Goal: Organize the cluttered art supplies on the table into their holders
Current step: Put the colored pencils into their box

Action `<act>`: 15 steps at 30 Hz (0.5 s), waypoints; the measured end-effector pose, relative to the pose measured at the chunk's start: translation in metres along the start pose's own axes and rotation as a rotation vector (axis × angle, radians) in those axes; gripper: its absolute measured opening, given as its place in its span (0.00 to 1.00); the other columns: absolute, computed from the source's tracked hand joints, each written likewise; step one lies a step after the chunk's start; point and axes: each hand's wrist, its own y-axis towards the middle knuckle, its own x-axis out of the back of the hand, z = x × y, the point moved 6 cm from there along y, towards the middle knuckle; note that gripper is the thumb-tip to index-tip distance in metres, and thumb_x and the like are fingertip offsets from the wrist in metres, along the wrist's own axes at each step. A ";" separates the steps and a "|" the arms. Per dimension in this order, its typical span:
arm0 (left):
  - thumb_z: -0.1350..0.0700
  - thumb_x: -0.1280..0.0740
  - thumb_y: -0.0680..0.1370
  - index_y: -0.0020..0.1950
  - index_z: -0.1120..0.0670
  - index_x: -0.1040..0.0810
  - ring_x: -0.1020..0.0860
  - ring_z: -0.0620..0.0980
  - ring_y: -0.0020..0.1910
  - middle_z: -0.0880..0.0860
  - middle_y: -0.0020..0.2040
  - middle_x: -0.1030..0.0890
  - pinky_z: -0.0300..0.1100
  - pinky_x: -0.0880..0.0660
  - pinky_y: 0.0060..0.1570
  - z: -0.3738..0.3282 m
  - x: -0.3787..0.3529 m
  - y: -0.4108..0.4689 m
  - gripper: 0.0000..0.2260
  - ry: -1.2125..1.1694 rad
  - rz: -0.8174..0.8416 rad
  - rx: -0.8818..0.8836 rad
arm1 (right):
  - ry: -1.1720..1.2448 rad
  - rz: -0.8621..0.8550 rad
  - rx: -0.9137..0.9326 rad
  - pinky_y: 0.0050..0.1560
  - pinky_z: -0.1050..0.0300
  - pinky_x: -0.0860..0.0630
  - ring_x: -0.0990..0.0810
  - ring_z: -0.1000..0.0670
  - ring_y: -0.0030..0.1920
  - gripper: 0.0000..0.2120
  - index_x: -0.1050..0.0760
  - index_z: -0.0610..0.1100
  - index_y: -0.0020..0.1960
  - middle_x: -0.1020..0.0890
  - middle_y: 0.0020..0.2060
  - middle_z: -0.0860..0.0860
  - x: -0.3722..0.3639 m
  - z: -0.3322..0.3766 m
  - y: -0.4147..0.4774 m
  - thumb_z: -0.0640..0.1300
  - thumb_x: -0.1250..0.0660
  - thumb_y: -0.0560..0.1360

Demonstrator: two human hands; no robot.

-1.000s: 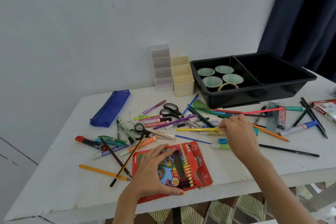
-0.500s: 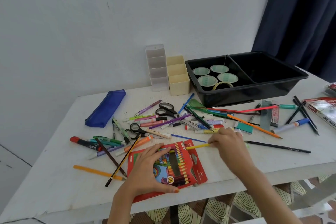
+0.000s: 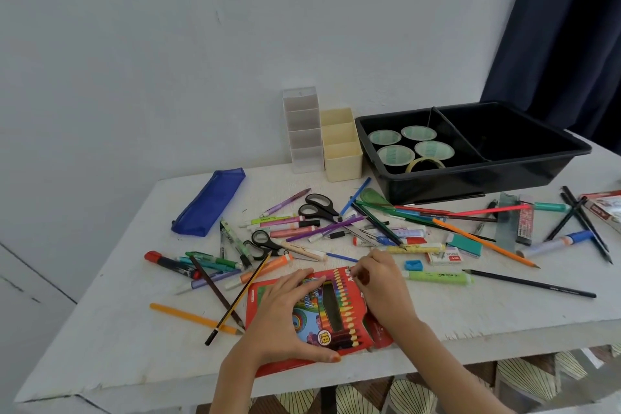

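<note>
A red box of coloured pencils [image 3: 339,309] lies flat near the table's front edge. My left hand [image 3: 285,316] presses on its left half with the fingers spread and the thumb along its lower edge. My right hand [image 3: 383,286] sits at the box's top right corner, fingers curled and pinching a pencil whose end barely shows at the box's opening. Loose pens, pencils, markers and scissors [image 3: 317,207] are scattered across the white table [image 3: 470,312]. At the back stand a clear holder [image 3: 302,131] and a cream holder [image 3: 341,144].
A black two-part tray [image 3: 470,171] at the back right holds tape rolls [image 3: 416,133] in its left half. A blue pencil pouch [image 3: 208,202] lies at the left. A green highlighter [image 3: 437,278] and a black pencil [image 3: 531,284] lie right of my right hand.
My right hand picked a yellow pencil out of the pile and carried it down and left to the top of the red box. My left hand stayed on the box.
</note>
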 end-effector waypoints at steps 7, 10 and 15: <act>0.25 0.30 0.54 0.71 0.32 0.45 0.54 0.38 0.73 0.33 0.73 0.51 0.49 0.52 0.73 0.000 -0.001 0.000 0.48 -0.007 0.007 0.006 | 0.088 0.202 -0.038 0.43 0.70 0.29 0.26 0.58 0.44 0.07 0.22 0.45 0.46 0.22 0.43 0.54 0.003 -0.002 0.011 0.36 0.36 0.75; 0.25 0.31 0.54 0.71 0.31 0.45 0.54 0.38 0.73 0.33 0.73 0.52 0.49 0.53 0.73 0.001 -0.001 0.001 0.48 -0.009 0.012 0.006 | 0.113 0.255 -0.034 0.37 0.74 0.29 0.25 0.61 0.42 0.08 0.19 0.45 0.49 0.22 0.41 0.57 0.020 -0.001 0.022 0.36 0.36 0.76; 0.26 0.30 0.55 0.71 0.31 0.46 0.54 0.38 0.73 0.32 0.73 0.52 0.49 0.52 0.74 0.002 -0.002 0.001 0.48 -0.006 0.011 -0.008 | 0.009 -0.022 0.009 0.48 0.68 0.31 0.26 0.57 0.46 0.10 0.21 0.45 0.53 0.22 0.49 0.51 0.047 0.001 0.065 0.36 0.38 0.77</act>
